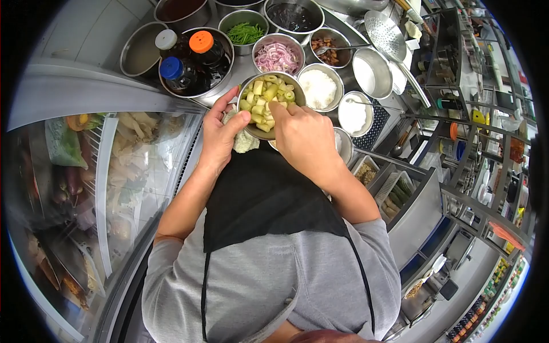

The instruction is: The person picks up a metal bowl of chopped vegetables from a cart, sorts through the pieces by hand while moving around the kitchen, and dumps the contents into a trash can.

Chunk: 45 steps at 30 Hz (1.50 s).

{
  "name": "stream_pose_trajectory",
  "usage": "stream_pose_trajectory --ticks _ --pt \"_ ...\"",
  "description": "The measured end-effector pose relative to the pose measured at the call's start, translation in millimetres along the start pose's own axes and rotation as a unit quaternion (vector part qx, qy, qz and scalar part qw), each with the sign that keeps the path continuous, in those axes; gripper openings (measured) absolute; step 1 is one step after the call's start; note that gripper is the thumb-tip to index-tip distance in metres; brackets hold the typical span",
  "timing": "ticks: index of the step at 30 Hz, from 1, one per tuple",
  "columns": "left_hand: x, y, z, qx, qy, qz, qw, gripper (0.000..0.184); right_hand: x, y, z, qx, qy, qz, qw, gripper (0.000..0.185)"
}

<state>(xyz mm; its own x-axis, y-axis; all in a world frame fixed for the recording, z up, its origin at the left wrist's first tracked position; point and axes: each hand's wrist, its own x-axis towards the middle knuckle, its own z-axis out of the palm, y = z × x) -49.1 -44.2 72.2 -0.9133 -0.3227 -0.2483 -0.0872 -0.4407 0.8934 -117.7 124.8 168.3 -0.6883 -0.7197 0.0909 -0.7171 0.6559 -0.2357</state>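
Note:
My left hand [222,130] grips the left side of a round metal bowl [299,94], thumb at the rim and fingers around the outside. Pale green chopped vegetable pieces [258,106] fill the bowl; their exact kind is unclear. From the right, my right hand [311,140] reaches over the rim, index finger down among the pieces and the other fingers curled. Its thumb and fingertips are partly hidden, so whatever it pinches does not show. A light cloth [246,142] hangs beneath my left hand, against the bowl.
Metal bowls hold sliced shallots [277,57], chopped greens [245,33] and white granules [318,87]. Capped bottles [209,54] stand in a pot at left. A perforated ladle [386,37] lies at upper right. A glass-fronted fridge [106,188] is on my left.

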Motion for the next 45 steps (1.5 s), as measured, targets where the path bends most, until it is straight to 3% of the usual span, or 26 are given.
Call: stream_pose_trajectory --ticks 3,6,10,13,16,18,19,20,23,24,27,30,32,34,37,41,45 --pt "-1 4 2 0.001 -0.003 -0.004 1.0 0.072 1 6 -7 -0.036 0.036 -0.01 0.999 0.017" --pt "-3 6 4 0.022 -0.014 0.002 1.0 0.071 10 21 -17 -0.135 0.004 -0.017 0.991 0.01" --pt "-2 2 4 0.022 -0.025 -0.007 0.999 0.071 17 33 -17 -0.156 -0.051 -0.061 0.984 0.003" --pt "-1 1 3 0.003 -0.025 -0.024 0.999 0.069 16 29 -12 -0.167 -0.045 -0.062 0.983 0.008" --pt "-2 4 1 -0.041 -0.021 -0.041 0.998 0.068 14 32 -10 -0.117 -0.001 -0.047 0.992 0.007" --pt "-1 7 -1 -0.069 -0.017 -0.047 0.996 0.067 11 29 -26 0.143 0.02 0.059 0.988 0.006" --pt "0 8 -3 -0.076 -0.014 -0.045 0.996 0.067 11 29 -33 0.27 0.03 0.11 0.956 0.007" --pt "0 9 -4 -0.083 -0.011 -0.044 0.995 0.067 8 39 -12 0.514 0.074 0.116 0.846 0.009" --pt "0 12 -2 -0.09 -0.003 -0.032 0.995 0.068 7 49 -20 0.79 -0.02 0.255 0.558 0.011" --pt "-1 12 -1 -0.086 -0.004 -0.03 0.996 0.068 9 44 -18 0.806 -0.011 0.277 0.523 0.013" --pt "-2 11 1 -0.071 -0.005 -0.023 0.997 0.069 13 35 -13 0.808 0.021 0.291 0.512 0.014" --pt "-1 7 3 -0.046 0.003 -0.01 0.999 0.071 11 39 -2 0.724 -0.016 0.268 0.635 0.015" --pt "-1 3 4 -0.02 0.013 0.003 1.0 0.073 10 30 13 0.543 0.072 0.173 0.818 0.016" --pt "-3 0 5 0.005 0.016 0.017 1.0 0.074 16 13 7 0.274 0.115 0.106 0.949 0.018" --pt "-10 6 16 0.018 0.0 0.037 0.999 0.074 26 -1 18 0.052 0.082 0.099 0.99 0.021" --pt "-8 5 12 0.001 -0.011 0.019 1.0 0.074 26 -3 29 0.089 0.092 0.02 0.992 0.022" --pt "-5 4 1 -0.066 0.006 -0.023 0.998 0.071 11 1 14 0.146 0.112 0.026 0.983 0.011"
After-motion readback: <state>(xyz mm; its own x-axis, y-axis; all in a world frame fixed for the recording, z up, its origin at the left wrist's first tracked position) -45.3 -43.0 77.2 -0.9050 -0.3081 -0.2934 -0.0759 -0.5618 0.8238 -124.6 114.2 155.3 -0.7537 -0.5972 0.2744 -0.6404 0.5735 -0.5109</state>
